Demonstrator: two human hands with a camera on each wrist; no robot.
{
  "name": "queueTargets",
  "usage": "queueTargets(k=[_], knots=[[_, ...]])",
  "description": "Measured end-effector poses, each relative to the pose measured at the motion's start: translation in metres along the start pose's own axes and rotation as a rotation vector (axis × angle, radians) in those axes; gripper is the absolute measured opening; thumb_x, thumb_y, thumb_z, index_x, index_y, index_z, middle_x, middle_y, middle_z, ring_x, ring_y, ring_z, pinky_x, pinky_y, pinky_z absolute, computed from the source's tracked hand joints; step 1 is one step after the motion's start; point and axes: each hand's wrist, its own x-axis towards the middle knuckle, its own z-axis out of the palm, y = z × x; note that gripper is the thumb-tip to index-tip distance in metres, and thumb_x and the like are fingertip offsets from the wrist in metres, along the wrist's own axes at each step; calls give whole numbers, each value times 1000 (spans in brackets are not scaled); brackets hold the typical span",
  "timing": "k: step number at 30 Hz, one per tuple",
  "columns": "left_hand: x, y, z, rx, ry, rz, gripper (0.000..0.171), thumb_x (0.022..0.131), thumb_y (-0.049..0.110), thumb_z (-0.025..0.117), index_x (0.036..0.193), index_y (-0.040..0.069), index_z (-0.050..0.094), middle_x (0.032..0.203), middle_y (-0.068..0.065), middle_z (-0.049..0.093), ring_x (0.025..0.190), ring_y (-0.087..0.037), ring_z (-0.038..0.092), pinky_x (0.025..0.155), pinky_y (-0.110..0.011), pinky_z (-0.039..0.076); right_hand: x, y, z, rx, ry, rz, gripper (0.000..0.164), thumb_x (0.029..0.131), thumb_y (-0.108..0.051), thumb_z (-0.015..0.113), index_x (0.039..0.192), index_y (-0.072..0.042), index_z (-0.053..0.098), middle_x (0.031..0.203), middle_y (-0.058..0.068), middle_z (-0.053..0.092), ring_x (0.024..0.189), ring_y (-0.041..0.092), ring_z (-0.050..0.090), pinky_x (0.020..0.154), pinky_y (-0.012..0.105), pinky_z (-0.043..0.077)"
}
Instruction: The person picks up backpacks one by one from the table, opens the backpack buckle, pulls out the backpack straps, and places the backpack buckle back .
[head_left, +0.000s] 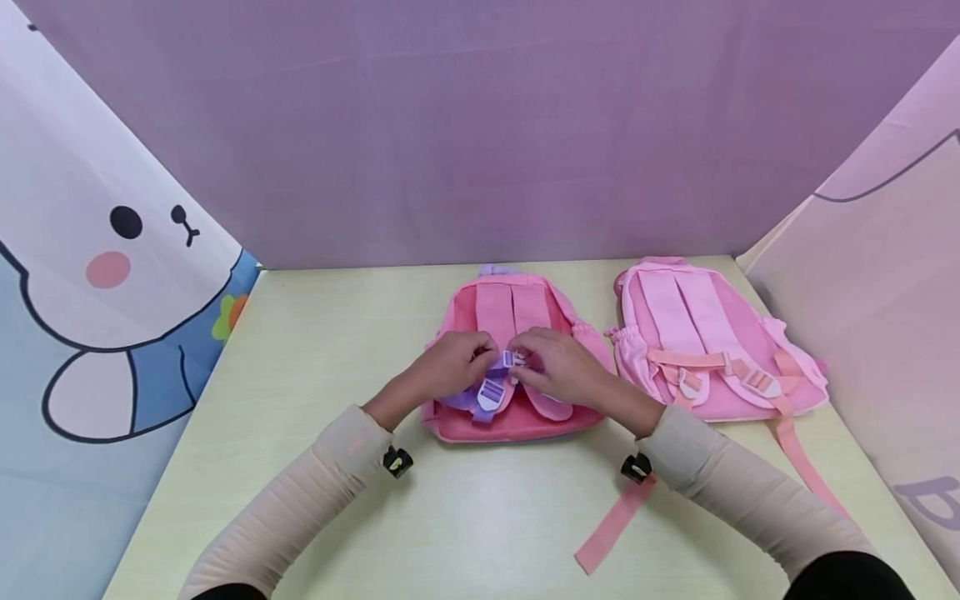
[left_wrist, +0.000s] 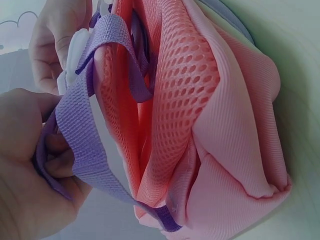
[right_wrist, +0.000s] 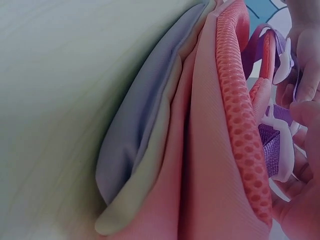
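A pink backpack (head_left: 480, 431) lies back side up on the table, its padded shoulder straps facing upward. Over its middle, my left hand (head_left: 457, 364) grips a purple webbing strap (left_wrist: 82, 125), which loops through the curled fingers. Facing it, my right hand (head_left: 558, 364) pinches a white buckle (head_left: 510, 359) at the strap's end between thumb and fingers. Just below the buckle, a white strap adjuster (head_left: 491, 395) threaded with purple webbing rests on the left shoulder strap. The right fingertips are partly hidden behind the buckle in the right wrist view.
A second pink backpack (head_left: 720, 383) lies to the right, with a peach strap fastened across it. Its loose peach strap end (head_left: 611, 529) lies on the table (head_left: 480, 517) under my right forearm. Fabric walls (head_left: 487, 150) enclose the table at the back and both sides.
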Motion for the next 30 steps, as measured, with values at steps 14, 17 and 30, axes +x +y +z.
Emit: queueTargets(k=[14, 17, 30], knots=[[3, -1, 1, 5, 11, 10, 19, 104, 22, 54, 103, 12, 69, 74, 3, 60, 68, -10, 57, 66, -24, 49, -1, 0, -1, -4, -6, 9, 32, 93, -28, 75, 120, -12, 69, 103, 3, 69, 92, 16, 64, 81, 34, 59], [4, -2, 1, 3, 10, 11, 19, 104, 22, 54, 103, 11, 70, 74, 2, 60, 68, -10, 56, 67, -24, 48, -1, 1, 0, -5, -4, 7, 32, 93, -28, 75, 119, -12, 69, 102, 3, 69, 91, 16, 64, 81, 33, 59], [5, 1, 1, -36, -4, 21, 19, 105, 21, 55, 103, 9, 70, 77, 1, 61, 71, -10, 55, 67, -23, 46, -1, 0, -1, -2, 5, -7, 32, 92, -27, 76, 121, -13, 69, 106, 2, 70, 91, 15, 63, 81, 33, 58]])
